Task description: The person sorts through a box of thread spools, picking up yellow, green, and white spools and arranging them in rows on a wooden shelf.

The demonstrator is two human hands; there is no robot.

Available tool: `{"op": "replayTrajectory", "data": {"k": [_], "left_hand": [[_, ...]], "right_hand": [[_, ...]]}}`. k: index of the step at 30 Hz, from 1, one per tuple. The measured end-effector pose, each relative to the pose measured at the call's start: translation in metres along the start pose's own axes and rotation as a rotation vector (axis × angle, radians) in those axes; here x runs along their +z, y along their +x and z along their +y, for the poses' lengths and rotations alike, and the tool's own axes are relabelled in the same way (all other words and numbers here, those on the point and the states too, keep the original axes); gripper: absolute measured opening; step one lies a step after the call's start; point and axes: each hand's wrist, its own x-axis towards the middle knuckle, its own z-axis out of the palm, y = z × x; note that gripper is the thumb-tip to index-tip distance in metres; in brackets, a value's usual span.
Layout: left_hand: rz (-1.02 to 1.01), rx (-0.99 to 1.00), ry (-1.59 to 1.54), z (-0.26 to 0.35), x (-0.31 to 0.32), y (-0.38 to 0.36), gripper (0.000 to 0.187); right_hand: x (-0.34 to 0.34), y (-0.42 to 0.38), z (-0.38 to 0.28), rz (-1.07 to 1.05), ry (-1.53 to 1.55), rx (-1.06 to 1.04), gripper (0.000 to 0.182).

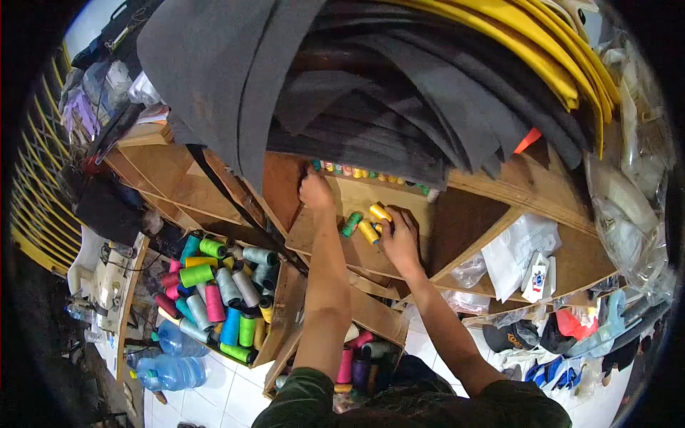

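Observation:
My left hand point(316, 191) reaches into a wooden shelf compartment point(357, 191), its fingers curled at the left end of a row of small thread spools point(357, 172). What those fingers hold, if anything, is hidden. Lower on the same shelf board, my right hand point(401, 241) has its thumb and fingers closed about the end of a yellow thread spool point(379, 212). Another yellow spool point(368, 232) lies just left of that hand. Beside it is a green thread spool point(351, 224), apart from both hands.
Dark grey fabric sheets point(399, 107) drape over the compartment from above, with yellow sheets point(571, 64) at right. A box of large thread cones point(221, 285) stands lower left, near water bottles point(171, 371). Plastic bags point(517, 250) fill a right-hand compartment.

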Motion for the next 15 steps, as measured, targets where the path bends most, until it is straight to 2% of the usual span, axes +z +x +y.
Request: {"op": "replayTrajectory", "data": {"k": [5, 6, 7, 10, 12, 13, 14, 15], "left_hand": [[0.032, 0.037, -0.058, -0.010, 0.004, -0.003, 0.017], [0.065, 0.046, -0.073, -0.013, 0.006, -0.004, 0.016], [0.098, 0.056, -0.089, -0.015, 0.007, -0.005, 0.015], [-0.032, -0.115, -0.203, -0.015, -0.015, -0.016, 0.020], [-0.093, 0.051, -0.318, -0.020, -0.044, -0.034, 0.028], [-0.119, 0.138, -0.375, -0.023, -0.059, -0.043, 0.032], [-0.246, 0.159, -0.400, -0.024, -0.074, -0.053, 0.032], [-0.375, 0.180, -0.423, -0.025, -0.088, -0.065, 0.032]], "right_hand": [[0.003, 0.000, 0.002, 0.049, 0.015, 0.028, 0.028], [0.006, 0.001, 0.005, 0.090, -0.089, 0.004, 0.029], [0.005, 0.002, 0.009, 0.112, -0.015, 0.011, 0.031], [-0.003, 0.008, 0.000, 0.127, 0.157, 0.128, 0.037], [-0.003, 0.018, 0.001, 0.013, 0.354, 0.237, 0.041], [0.004, 0.024, -0.001, -0.009, 0.568, 0.339, 0.039], [0.011, 0.031, -0.004, -0.032, 0.785, 0.443, 0.037], [0.020, 0.038, -0.006, -0.075, 0.832, 0.444, 0.037]]}}
